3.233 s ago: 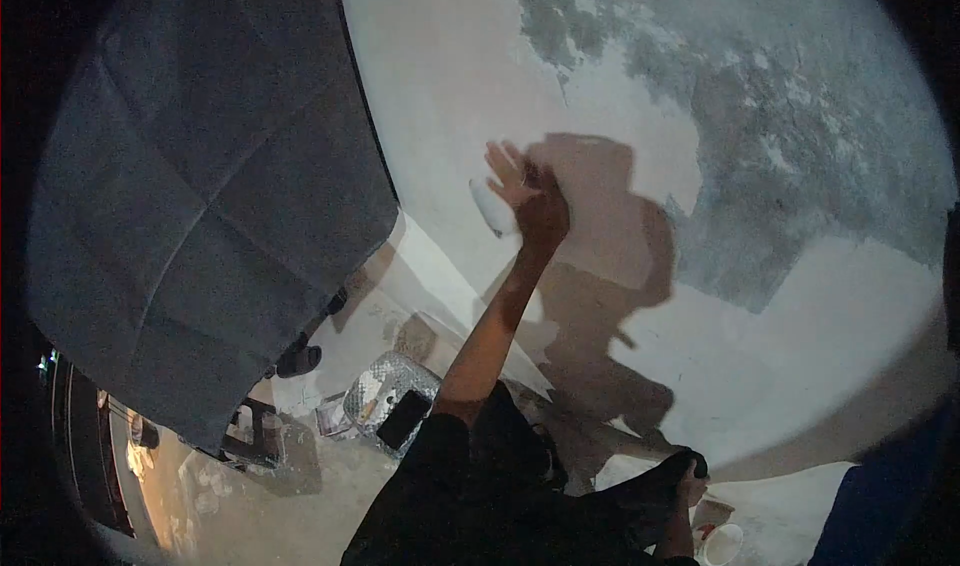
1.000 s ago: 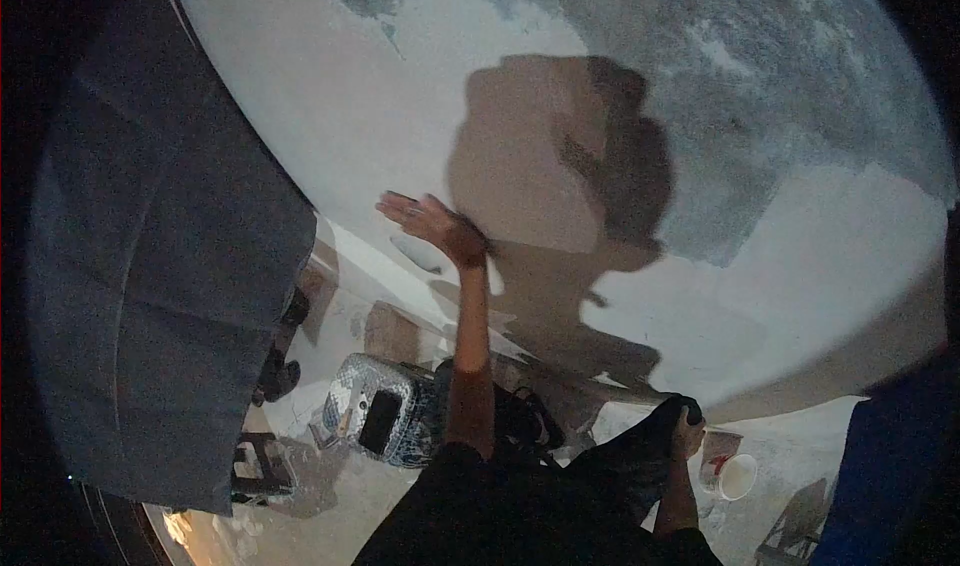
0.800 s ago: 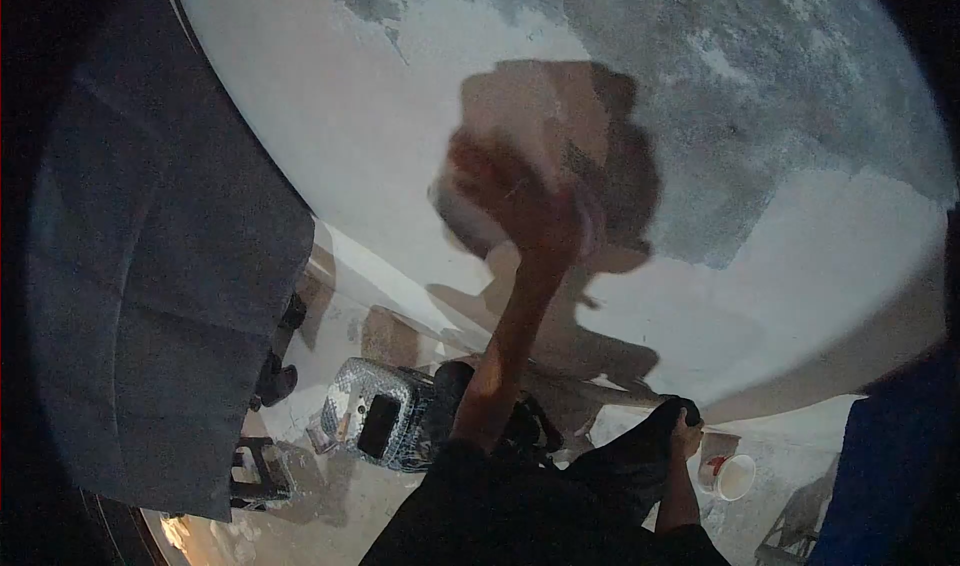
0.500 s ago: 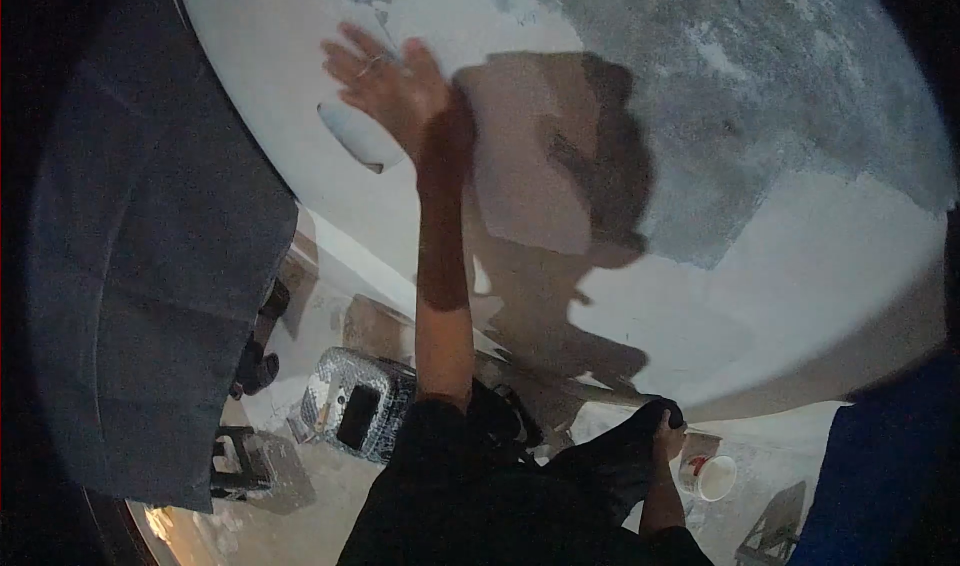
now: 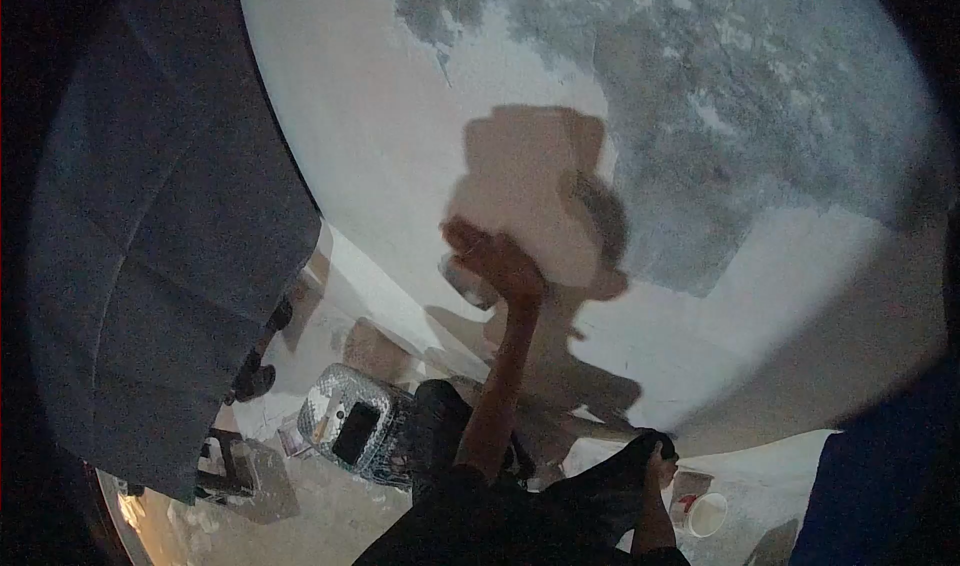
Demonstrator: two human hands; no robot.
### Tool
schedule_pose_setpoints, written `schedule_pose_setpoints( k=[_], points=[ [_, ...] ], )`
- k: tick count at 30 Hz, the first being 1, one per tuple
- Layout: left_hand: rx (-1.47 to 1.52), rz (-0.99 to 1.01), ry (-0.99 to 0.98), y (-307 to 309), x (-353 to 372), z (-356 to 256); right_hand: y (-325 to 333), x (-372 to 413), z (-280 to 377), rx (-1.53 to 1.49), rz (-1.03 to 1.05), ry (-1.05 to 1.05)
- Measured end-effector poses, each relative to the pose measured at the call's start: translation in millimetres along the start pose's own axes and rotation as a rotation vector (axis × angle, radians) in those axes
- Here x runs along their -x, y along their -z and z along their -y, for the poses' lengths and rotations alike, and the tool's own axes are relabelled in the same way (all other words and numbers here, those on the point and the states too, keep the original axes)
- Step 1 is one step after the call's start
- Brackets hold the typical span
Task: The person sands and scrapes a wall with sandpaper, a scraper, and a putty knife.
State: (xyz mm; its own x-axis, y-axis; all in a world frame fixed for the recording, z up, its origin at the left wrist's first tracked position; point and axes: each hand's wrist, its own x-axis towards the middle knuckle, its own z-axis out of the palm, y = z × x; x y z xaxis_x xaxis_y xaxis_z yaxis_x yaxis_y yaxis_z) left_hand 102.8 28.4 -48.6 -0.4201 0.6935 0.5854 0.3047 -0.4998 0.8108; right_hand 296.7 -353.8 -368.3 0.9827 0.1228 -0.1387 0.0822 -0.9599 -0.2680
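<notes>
My left hand is raised against the white part of the wall, its fingers bunched and blurred. Beside its fingers and wrist shows a pale rounded piece with a dark lower edge; its kind I cannot make out, but it has travelled along with the hand. The shadow of my head and arm surrounds the hand and hides detail. Lower right, my right hand has its fingers curled over my bent knee in black trousers, partly hidden.
A silver patterned stool bears a black phone. A white bucket stands at lower right, and a dark stool at lower left. Grey rough patches cover the upper right wall. A dark sheet hangs at left.
My left hand has come down and to the right across the wall with the pale piece, its fingers now less spread. The view has shifted slightly; my right hand stays on the knee.
</notes>
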Motion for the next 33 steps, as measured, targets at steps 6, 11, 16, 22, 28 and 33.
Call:
schedule_pose_setpoints(
  k=[6, 11, 16, 22, 28, 33],
  points=[
    [-0.035, 0.029, -0.729, 8, -102, -143, 11, 7, 8, -0.150, 0.028, -0.227],
    [0.088, -0.127, -0.677, 11, -192, -186, -57, -33, -42, 0.048, -0.016, 0.044],
    [0.072, -0.158, -0.455, 20, -218, -114, -4, -7, -3, -0.106, 0.037, -0.213],
    [0.071, -0.138, -0.015, 27, -169, -29, -7, -5, -5, -0.129, -0.002, -0.156],
    [-0.482, 0.102, 0.265, 21, -103, 26, 4, 0, 7, -0.102, -0.004, -0.154],
    [-0.128, -0.040, 0.253, 5, -32, 2, 4, 4, 4, -0.160, -0.003, -0.112]
  ],
)
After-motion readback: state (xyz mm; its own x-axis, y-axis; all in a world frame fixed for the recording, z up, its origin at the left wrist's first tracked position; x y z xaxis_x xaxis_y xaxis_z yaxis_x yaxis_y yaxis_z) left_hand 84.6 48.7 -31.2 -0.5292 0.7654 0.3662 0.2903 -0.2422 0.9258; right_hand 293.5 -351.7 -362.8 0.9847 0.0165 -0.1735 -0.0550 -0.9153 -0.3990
